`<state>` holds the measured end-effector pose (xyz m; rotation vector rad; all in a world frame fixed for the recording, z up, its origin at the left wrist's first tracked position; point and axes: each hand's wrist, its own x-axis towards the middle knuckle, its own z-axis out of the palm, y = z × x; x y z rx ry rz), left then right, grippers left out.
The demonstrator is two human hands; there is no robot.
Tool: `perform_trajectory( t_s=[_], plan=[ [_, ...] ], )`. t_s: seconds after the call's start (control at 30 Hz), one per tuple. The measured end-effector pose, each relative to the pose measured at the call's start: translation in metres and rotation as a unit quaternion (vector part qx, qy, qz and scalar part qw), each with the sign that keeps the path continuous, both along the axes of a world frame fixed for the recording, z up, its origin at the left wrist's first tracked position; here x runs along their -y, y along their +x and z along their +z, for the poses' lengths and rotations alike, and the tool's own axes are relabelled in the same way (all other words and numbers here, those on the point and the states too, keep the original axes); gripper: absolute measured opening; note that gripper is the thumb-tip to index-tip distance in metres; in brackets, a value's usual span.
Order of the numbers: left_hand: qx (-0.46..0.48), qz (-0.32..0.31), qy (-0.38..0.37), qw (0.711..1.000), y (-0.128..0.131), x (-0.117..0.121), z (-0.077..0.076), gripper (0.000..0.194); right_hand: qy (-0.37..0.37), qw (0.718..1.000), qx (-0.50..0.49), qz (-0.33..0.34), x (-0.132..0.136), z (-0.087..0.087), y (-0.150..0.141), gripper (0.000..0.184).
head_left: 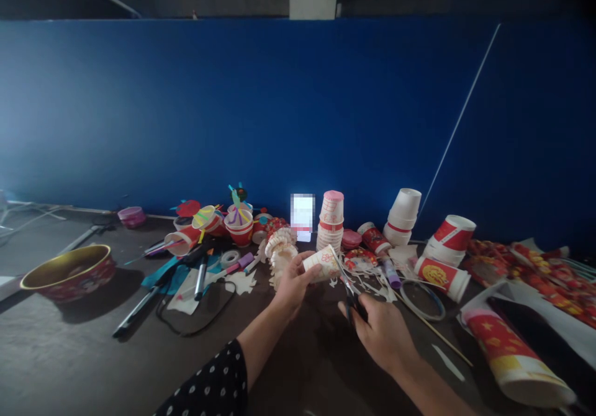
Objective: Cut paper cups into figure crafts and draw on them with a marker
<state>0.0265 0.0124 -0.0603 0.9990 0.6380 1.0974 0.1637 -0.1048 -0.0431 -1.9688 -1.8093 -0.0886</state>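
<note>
L hand point(292, 282) grips white-and-red paper cup point(321, 264) above surface point(69, 354), fingers wrapped round it. R hand point(379, 335) closed on black-handled scissors point(351, 301), tips just by cup. Paper scraps point(372, 282) lie beyond hands, w/ stacked cups point(330, 220) behind.

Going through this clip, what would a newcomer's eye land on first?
Most likely the centre, where the left hand grips a white paper cup and the right hand holds black-handled scissors, blades pointing up toward it. Behind them, a deep blue wall rises beyond red-printed paper cups, and a gold-lined red bowl stands at far left.
</note>
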Motion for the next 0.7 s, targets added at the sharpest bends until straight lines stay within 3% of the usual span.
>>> perform_trajectory(
  t_s=[0.7],
  plan=[
    [0.039, 0.022, 0.028, 0.999, -0.0010, -0.0026, 0.0001, 0.050, 0.000, 1.000, 0.002, 0.001, -0.0006, 0.0014, -0.0006, 0.033]
  ],
)
